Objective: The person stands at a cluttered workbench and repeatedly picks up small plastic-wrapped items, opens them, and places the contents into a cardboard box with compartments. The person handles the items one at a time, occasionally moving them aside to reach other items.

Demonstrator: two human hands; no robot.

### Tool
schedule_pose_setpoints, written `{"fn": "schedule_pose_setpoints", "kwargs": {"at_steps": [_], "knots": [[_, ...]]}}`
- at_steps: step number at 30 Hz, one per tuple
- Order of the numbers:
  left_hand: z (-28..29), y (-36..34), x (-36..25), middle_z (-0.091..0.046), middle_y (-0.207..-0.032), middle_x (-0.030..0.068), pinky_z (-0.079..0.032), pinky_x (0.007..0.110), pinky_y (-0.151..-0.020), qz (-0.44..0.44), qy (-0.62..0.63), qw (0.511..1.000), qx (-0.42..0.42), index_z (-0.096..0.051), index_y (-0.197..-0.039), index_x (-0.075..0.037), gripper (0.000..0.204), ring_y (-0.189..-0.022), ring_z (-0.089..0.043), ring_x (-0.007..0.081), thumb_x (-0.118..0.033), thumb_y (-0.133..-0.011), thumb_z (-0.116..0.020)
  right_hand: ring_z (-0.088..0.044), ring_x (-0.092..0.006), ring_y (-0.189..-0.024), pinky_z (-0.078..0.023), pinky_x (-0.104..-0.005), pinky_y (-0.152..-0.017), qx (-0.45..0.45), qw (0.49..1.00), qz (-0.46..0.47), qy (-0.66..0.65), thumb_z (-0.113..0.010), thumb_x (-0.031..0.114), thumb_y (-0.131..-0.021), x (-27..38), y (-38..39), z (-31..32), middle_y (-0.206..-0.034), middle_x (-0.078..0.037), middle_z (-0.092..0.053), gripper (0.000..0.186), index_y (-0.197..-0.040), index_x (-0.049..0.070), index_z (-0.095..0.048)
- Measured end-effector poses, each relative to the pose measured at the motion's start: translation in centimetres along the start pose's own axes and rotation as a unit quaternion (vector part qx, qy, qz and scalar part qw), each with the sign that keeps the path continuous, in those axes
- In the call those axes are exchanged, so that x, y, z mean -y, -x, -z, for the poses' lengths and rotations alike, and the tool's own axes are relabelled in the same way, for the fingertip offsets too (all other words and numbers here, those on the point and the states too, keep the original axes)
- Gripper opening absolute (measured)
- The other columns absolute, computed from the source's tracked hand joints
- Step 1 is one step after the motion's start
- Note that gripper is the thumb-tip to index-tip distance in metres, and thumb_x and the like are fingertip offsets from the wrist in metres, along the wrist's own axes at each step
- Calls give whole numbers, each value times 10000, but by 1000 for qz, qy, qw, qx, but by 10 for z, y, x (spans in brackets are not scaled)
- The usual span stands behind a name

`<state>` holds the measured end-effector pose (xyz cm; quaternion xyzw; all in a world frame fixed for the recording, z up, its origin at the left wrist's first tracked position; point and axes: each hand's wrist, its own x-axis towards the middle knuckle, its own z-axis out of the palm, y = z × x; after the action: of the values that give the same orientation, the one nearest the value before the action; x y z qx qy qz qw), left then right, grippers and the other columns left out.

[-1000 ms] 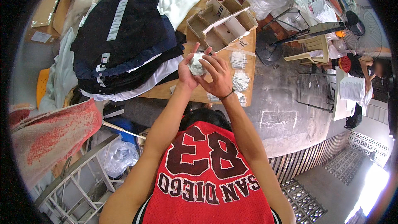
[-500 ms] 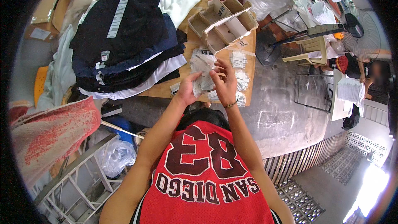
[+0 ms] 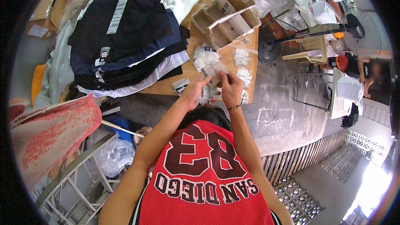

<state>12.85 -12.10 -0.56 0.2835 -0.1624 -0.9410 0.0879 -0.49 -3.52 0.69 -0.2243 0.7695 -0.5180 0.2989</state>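
A small clear plastic packet [image 3: 213, 69] is held up over the wooden table, just in front of my body. My right hand [image 3: 232, 88] pinches its right edge between thumb and fingertips. From the lower left, my left hand [image 3: 193, 93] grips the same packet, its fingers partly hidden behind the plastic. Just beyond lies a loose pile of similar packets [image 3: 204, 53]. Flat bundles of packets [image 3: 241, 57] sit to the right of my hands, and a smaller bundle [image 3: 181, 86] rests by my left wrist.
A divided cardboard box [image 3: 239, 26] stands at the table's far side. Folded dark garments [image 3: 125, 48] are stacked high on the left. A ladder [image 3: 79, 179] and a red-stained cloth [image 3: 58, 135] are at lower left. Off to the right are a fan [image 3: 361, 31] and another person [image 3: 354, 66].
My right hand has closed from spread fingers into a pinch on the packet. The packet now sits lower and further right, and the pile behind it shows more.
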Motion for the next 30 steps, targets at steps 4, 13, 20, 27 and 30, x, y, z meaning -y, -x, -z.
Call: {"fn": "schedule_pose_setpoints", "kwargs": {"at_steps": [4,13,20,27,30], "knots": [[0,3,3,-708,-1053,114,-612,374,-606,-35,-46,998,-30,-575,-1276,-45,366,-828,-729,246,-311,-1025,-559,-622,-113,-584,-486,-289,-497,18,998,61,-16,-663,233,-985,-9,5,1,-700,-75,-683,291,-942,-50,-714],[-19,-5,7,-711,-1043,140,-611,377,-595,-62,-59,993,-85,-570,-1280,-48,343,-827,-733,271,-263,-1013,-595,-636,-102,-723,-499,-268,-594,-27,994,29,-104,-727,149,-934,-5,-8,17,-824,-55,-692,214,-1018,-48,-723],[-26,-11,15,-711,-1087,165,-619,384,-604,-70,-34,992,-103,-536,-1318,-47,375,-876,-736,291,-278,-1024,-572,-645,-162,-1002,-496,-315,-922,68,954,101,-275,-590,17,-937,3,-13,74,-1053,-109,-715,217,-1107,-39,-713],[-49,-4,24,-695,-1130,195,-615,398,-615,-57,-9,989,-135,-513,-1332,-20,396,-914,-726,333,-273,-1030,-556,-694,-169,-763,-576,-279,-666,64,971,58,-224,-603,-58,-954,-1,-14,105,-980,-132,-702,277,-1231,-63,-597],[-50,-3,32,-686,-1156,199,-611,404,-633,-64,3,987,-147,-511,-1327,-17,396,-935,-717,337,-274,-1029,-555,-705,-179,-763,-581,-278,-667,67,971,35,-225,-586,-60,-963,4,-16,115,-945,-139,-699,340,-1298,-53,-533]]}}
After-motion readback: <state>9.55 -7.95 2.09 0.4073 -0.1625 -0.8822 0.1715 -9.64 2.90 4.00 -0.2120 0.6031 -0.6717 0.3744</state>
